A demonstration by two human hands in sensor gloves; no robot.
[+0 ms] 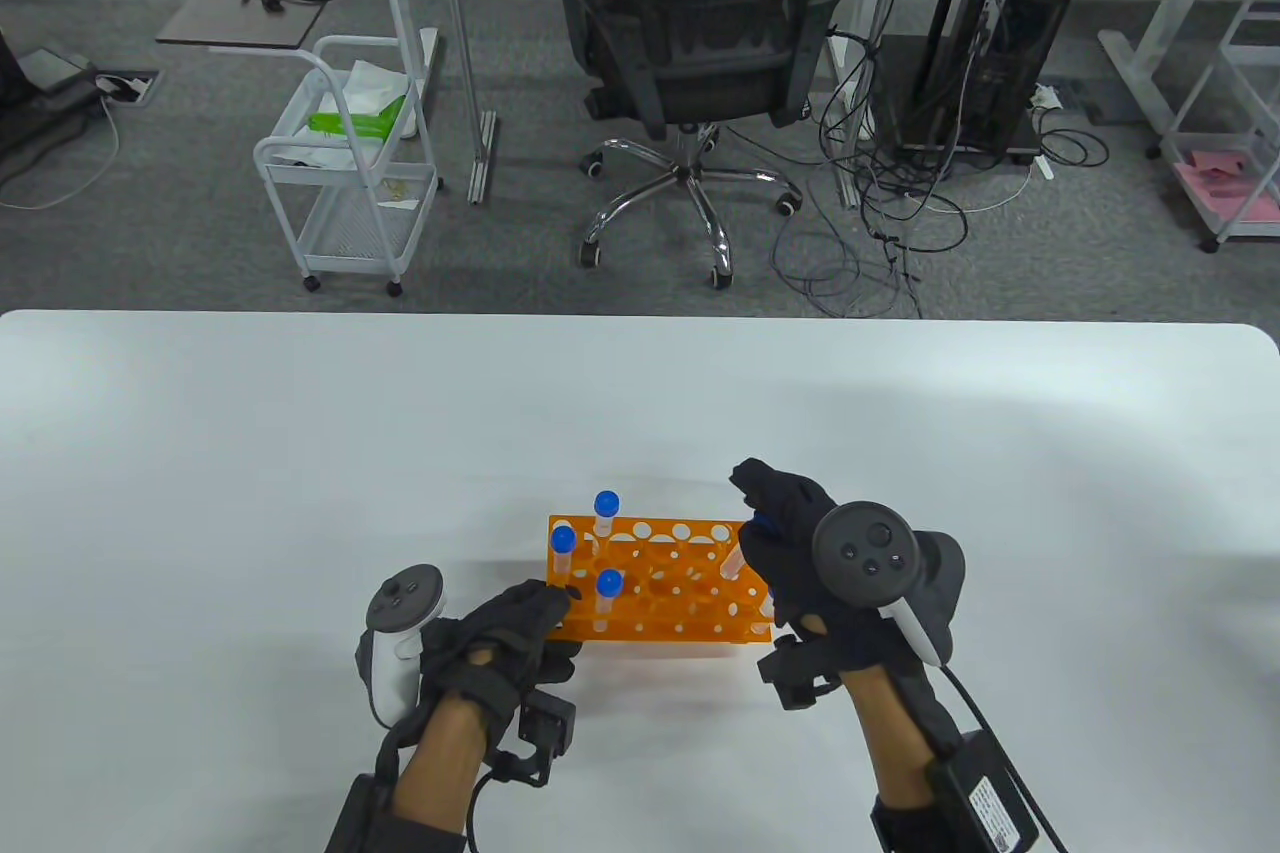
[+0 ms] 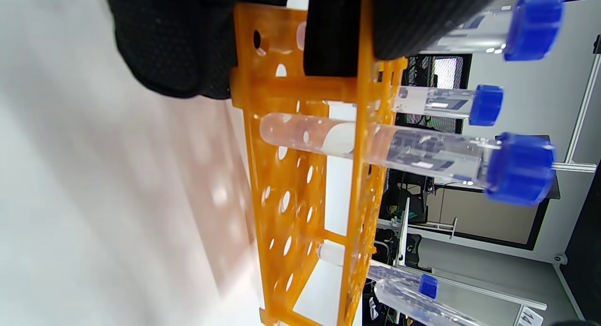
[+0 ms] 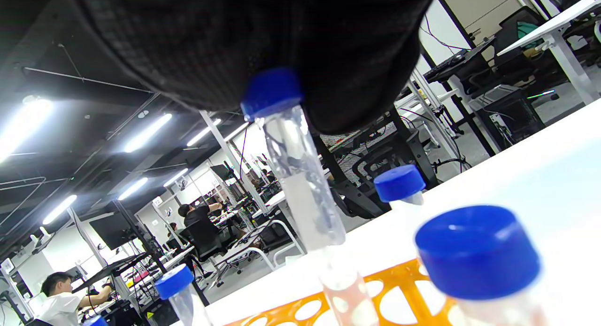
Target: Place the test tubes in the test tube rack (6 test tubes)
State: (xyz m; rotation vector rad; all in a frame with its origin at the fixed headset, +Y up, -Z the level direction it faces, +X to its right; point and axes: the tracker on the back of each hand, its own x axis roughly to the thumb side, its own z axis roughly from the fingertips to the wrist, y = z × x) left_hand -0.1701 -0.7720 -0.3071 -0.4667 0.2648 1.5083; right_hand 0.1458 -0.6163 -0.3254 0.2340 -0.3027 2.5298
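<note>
An orange test tube rack (image 1: 690,621) stands on the white table near the front edge. Three blue-capped test tubes (image 1: 606,505) stand in its left part. My left hand (image 1: 548,605) grips the rack's left front corner; its gloved fingers (image 2: 178,44) wrap the rack's end (image 2: 291,185) in the left wrist view. My right hand (image 1: 758,518) holds a blue-capped tube (image 1: 733,561) by its top over the rack's right end. In the right wrist view this tube (image 3: 300,175) hangs tilted, with its lower end in a rack hole (image 3: 399,298). Other blue caps (image 3: 476,251) stand around it.
The white table (image 1: 300,453) spreads wide on all sides of the rack. Beyond its far edge are an office chair (image 1: 690,43), a white trolley (image 1: 350,173) and loose cables on the floor.
</note>
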